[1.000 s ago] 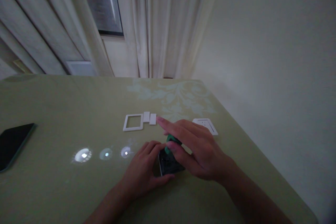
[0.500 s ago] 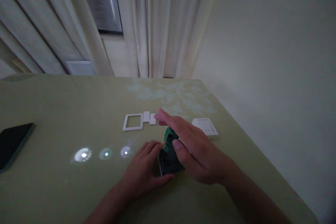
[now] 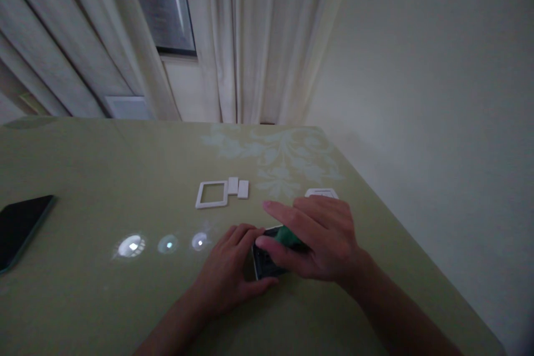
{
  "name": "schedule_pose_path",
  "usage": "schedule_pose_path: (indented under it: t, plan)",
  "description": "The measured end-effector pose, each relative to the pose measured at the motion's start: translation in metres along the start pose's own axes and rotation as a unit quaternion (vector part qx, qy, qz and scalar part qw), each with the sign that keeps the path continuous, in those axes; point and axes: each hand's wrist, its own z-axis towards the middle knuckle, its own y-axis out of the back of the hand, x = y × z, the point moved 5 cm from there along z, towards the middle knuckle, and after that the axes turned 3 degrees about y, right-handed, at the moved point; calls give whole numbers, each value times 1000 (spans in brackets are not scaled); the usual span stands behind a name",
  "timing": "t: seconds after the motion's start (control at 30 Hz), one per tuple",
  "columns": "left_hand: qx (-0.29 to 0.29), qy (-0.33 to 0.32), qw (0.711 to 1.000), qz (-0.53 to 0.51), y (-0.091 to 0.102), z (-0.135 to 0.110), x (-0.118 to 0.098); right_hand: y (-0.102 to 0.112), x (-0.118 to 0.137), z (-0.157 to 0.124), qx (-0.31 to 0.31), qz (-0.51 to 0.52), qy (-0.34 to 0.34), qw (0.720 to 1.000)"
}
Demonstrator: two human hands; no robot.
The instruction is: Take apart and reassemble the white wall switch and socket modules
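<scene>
My left hand (image 3: 233, 261) lies on the table with its fingers and thumb around the left side of a dark, square switch module (image 3: 263, 265) with a pale rim, holding it down. Over the module, my right hand (image 3: 327, 239) grips a screwdriver with a green handle (image 3: 287, 235); its index finger sticks out to the left. The handle is mostly covered by the fingers, and its shaft and tip are hidden. Behind the right hand, a white wall socket (image 3: 321, 192) is partly covered.
A white square frame (image 3: 199, 194) and two small white plates, one (image 3: 232, 185) beside the other (image 3: 243, 189), lie beyond my left hand. A dark phone (image 3: 23, 225) is at the far left. The table's right edge (image 3: 400, 219) runs along the wall; curtains (image 3: 258, 39) hang behind.
My right hand has lowered and turned, its fingers curling in around the green handle, which now shows less. My left hand and the module have stayed in place.
</scene>
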Motion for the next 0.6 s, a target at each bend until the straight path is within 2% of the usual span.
schedule_pose_path:
  t: [0.07,0.2,0.27,0.37,0.4,0.47,0.53,0.6]
  plan:
    - [0,0,1000,-5,0,0,0,-2,0,1,22,19,-6,1000]
    - [-10,-8,1000,0,1,-1,0,-10,-2,1,99,180,-50,977]
    - [-11,-9,1000,1,0,-1,0,-7,-3,-1,68,135,-34,988]
    - [0,-5,1000,-1,-1,0,0,0,-1,-3,-12,-18,21,1000]
    - [4,-2,1000,0,-1,0,0,1,-1,-3,-11,-23,22,999]
    - [5,1,1000,6,-1,1,1,-3,-4,-1,32,61,-8,998]
    - [1,0,1000,10,-1,1,1,-8,-8,0,83,174,-55,980]
    - [1,-3,1000,10,-1,1,1,-9,-11,-1,87,196,-71,974]
